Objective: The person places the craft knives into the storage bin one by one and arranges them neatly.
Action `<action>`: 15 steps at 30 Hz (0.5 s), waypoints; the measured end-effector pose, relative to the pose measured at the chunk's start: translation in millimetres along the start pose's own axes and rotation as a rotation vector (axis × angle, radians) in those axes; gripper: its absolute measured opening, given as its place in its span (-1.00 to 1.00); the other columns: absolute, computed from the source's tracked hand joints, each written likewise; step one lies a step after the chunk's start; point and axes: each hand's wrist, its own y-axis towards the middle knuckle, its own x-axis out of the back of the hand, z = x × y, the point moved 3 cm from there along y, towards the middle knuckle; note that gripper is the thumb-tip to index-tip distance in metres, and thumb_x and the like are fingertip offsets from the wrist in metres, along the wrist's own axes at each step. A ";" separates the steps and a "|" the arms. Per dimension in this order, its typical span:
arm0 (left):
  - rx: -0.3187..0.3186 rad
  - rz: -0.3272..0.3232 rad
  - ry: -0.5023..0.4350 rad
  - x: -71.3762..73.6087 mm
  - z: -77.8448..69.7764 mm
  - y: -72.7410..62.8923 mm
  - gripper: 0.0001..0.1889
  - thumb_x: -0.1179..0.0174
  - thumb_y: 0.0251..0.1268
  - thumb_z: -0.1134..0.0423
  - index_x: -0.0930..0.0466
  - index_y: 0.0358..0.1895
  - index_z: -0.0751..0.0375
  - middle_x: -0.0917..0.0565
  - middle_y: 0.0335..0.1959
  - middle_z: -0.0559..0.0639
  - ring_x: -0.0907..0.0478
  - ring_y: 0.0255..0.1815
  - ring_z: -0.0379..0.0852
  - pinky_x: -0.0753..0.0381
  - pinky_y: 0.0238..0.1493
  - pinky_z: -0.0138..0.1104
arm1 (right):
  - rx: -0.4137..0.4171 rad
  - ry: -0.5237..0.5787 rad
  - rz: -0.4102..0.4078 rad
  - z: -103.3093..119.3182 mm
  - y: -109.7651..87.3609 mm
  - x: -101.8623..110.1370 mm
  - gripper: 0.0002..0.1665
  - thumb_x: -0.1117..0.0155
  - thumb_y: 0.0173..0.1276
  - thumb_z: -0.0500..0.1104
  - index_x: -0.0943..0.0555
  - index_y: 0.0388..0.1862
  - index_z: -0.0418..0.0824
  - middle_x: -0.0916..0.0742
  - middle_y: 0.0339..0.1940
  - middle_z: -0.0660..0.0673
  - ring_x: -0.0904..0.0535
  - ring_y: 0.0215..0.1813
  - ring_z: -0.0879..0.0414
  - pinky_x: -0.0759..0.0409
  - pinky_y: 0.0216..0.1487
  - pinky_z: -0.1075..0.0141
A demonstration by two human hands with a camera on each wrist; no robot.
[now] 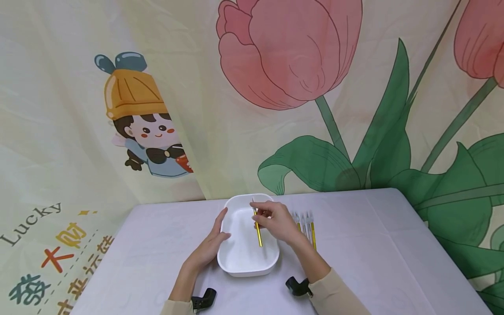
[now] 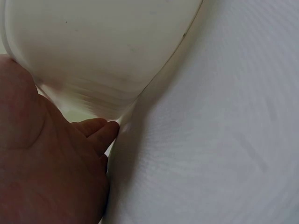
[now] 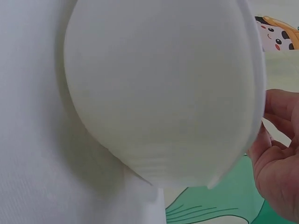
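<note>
A white rounded rectangular dish (image 1: pixel 240 258) sits on the table in the head view; both wrist views show its outer wall close up. My left hand (image 1: pixel 210 245) holds its left side, thumb over the rim and fingers along the outside. Over the dish, my right hand (image 1: pixel 275 218) pinches a gold pen-shaped tool (image 1: pixel 258 234) near its upper end. The tool slants, its thin pointed tip towards the far rim and its gold end lower and nearer. In the right wrist view the right hand (image 3: pixel 280 149) is beside the rim and the tool is hidden.
Several similar slim tools (image 1: pixel 313 229), gold or silvery with clear ends, lie side by side right of the dish, partly behind the right forearm. A white cloth (image 1: pixel 374 262) covers the table. A printed curtain (image 1: pixel 204 109) with tulips hangs behind its far edge.
</note>
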 end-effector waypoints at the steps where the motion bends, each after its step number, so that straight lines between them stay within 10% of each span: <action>1: 0.004 -0.001 0.000 -0.1 -0.1 0.0 -0.20 0.15 0.60 0.30 0.29 0.69 -0.41 0.30 0.76 -0.06 0.40 0.76 0.09 0.34 0.67 0.21 | -0.002 -0.003 0.002 -0.5 0.3 -1.4 -0.50 -0.39 0.41 -0.36 -0.65 0.32 -0.26 -0.70 -0.25 -0.25 -0.74 -0.28 0.01 -0.81 -0.17 0.27; 15: 0.017 -0.005 -0.026 -0.6 0.9 0.5 -0.22 0.15 0.61 0.29 0.26 0.69 -0.40 0.27 0.76 -0.05 0.35 0.76 0.10 0.30 0.67 0.21 | -0.031 -0.070 0.012 -3.6 4.3 -19.8 -0.52 -0.40 0.42 -0.32 -0.66 0.32 -0.25 -0.67 -0.29 -0.15 -0.71 -0.28 0.12 -0.82 -0.18 0.21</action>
